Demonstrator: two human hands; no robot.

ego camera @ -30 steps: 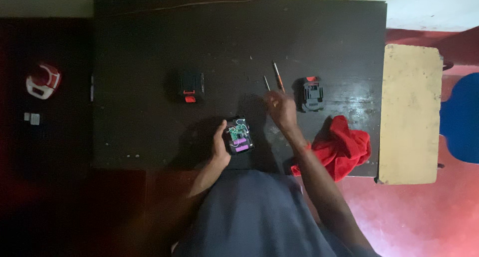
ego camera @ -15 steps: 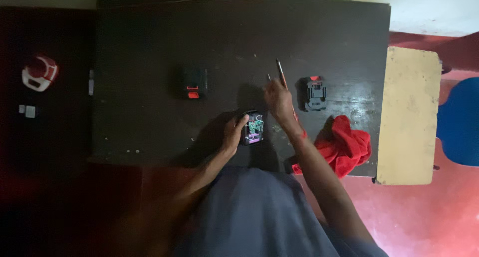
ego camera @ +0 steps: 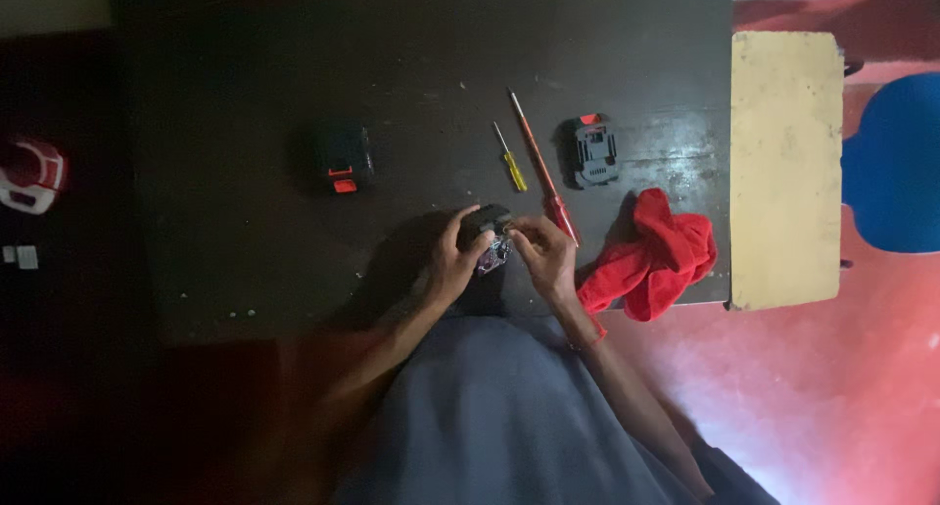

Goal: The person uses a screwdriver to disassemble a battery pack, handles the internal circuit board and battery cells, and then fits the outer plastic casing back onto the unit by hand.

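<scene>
Two hands: both close on one small device [ego camera: 489,240], held over the near edge of the dark table [ego camera: 245,231].
Device: black shell with a purple and green board showing on its lower side; too small and dim to tell more.
Device axis: its long axis seems to run from the upper left down to the lower right, the dark end away from the body, the board end toward it; the angle is hard to judge.
Left hand [ego camera: 448,260]: wrapped round the left side of the device, fingers curled over its top.
Right hand [ego camera: 543,255]: fingertips pinched on the right edge of the device, thumb and forefinger together.
Long screwdriver [ego camera: 541,167]: just beyond the right hand, red handle nearest the knuckles, shaft pointing away and slightly left.
Short screwdriver [ego camera: 510,158]: beside the long one on its left, yellow handle toward the hands.
Right battery pack [ego camera: 595,150]: black with a red tab, past the right hand, right of the screwdrivers.
Red cloth [ego camera: 656,255]: bunched just right of the right hand, at the table edge.
Left battery pack [ego camera: 343,158]: black with a red end, well beyond and left of the left hand.
</scene>
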